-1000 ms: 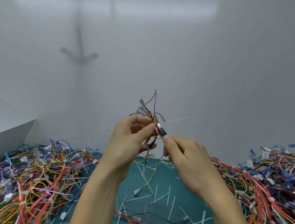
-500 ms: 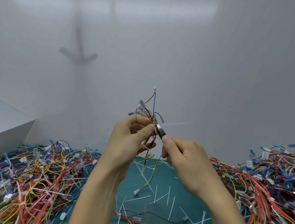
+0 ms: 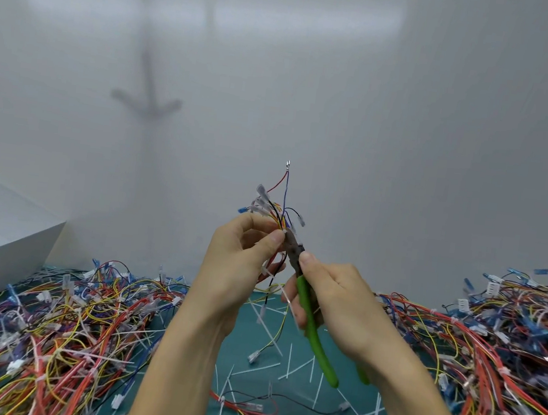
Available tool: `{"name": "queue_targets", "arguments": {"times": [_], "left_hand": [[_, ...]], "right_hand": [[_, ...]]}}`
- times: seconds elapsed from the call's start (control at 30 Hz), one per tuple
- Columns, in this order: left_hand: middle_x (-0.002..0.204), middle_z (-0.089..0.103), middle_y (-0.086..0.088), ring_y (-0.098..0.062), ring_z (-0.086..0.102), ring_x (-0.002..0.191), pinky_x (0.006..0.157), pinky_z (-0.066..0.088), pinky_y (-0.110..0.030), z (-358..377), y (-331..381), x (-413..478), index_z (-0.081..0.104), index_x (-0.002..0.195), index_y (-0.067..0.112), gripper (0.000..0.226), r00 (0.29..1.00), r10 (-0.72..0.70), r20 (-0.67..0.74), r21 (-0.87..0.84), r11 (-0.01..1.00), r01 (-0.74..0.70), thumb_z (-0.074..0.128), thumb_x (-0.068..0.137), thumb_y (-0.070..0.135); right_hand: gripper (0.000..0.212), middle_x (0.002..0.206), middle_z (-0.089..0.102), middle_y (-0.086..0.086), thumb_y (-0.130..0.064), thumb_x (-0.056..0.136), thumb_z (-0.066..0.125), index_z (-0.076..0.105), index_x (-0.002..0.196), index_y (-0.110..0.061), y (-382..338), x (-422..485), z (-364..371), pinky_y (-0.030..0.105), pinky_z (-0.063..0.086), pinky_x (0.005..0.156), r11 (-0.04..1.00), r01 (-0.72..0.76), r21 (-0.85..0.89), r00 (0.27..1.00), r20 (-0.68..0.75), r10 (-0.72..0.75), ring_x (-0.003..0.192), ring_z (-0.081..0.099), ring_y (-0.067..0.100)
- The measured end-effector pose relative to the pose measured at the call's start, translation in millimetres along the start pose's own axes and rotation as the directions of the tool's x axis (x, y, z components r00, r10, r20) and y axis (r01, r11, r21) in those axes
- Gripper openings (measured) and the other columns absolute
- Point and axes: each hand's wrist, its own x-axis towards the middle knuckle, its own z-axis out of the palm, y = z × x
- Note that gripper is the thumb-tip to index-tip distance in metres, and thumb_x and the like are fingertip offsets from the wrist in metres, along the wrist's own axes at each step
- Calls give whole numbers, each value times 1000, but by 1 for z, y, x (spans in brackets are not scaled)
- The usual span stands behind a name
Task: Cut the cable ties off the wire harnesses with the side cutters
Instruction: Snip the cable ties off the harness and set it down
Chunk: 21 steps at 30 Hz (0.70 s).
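Left grip: the left grip (image 3: pixel 238 258) is closed on the wire harness (image 3: pixel 280 213), with thumb and forefinger pinched on the bundle just under its fanned ends.
Right grip: the right grip (image 3: pixel 334 294) is wrapped round the green handles of the side cutters (image 3: pixel 312 322), with the forefinger laid along the head.
Cutter nose: it is set against the bundle, right at the left thumb tip. Whether the blades are apart or together cannot be told.
Cable tie: a small white cable tie (image 3: pixel 284 232) is seen at the cutter nose. A second tie (image 3: pixel 266 272) is seen just under the left thumb.
Harness handling: it is judged light and limp, with thin insulation that is easily nicked. It is best pinched close beside the tie, so that the wires are kept taut.
Tie handling: it is judged thin, stiff and springy, and likely to jump away once severed.
Counts: one harness is held and one pair of cutters is in use.
Heaps: two are counted on the desk (image 3: pixel 294 392), the left heap (image 3: pixel 61 326) beyond the left grip and the right heap (image 3: pixel 498 338) beyond the right grip. Both are too tangled to be counted.
Cut strips: the cut strips (image 3: pixel 294 365) lie beneath both grips. There are well over a dozen, and no exact number can be made out.
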Motion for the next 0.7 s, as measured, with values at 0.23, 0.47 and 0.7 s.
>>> {"name": "queue_targets", "arguments": {"times": [0.23, 0.47, 0.7], "left_hand": [[91, 71, 12, -2, 60, 86, 70, 45, -25, -5, 2, 1, 71, 98, 19, 23, 999, -48, -11, 54, 997, 48, 49, 101, 12], [100, 74, -5, -11, 68, 89, 78, 55, -22, -5, 5, -1, 64, 112, 8, 41, 986, -103, 129, -147, 982, 122, 44, 89, -20], [116, 70, -19, -19, 70, 94, 84, 56, -26, -8, 4, -2, 57, 123, 5, 51, 975, -93, 202, -250, 958, 143, 53, 82, -25]], "right_hand": [[54, 67, 70, -1, -60, 94, 44, 72, 81, -16, -4, -1, -6, 44, 53, 80, 998, -29, 63, 999, -40, 31, 66, 61, 11], [29, 55, 51, -7, -41, 85, 69, 64, 74, -15, 0, -1, -9, 36, 44, 62, 999, 19, -50, 985, -168, -28, 58, 46, 14], [29, 52, 48, -11, -44, 82, 71, 63, 74, -18, 0, -2, -19, 28, 38, 55, 991, 54, -121, 986, -152, -72, 52, 42, 10]]}}
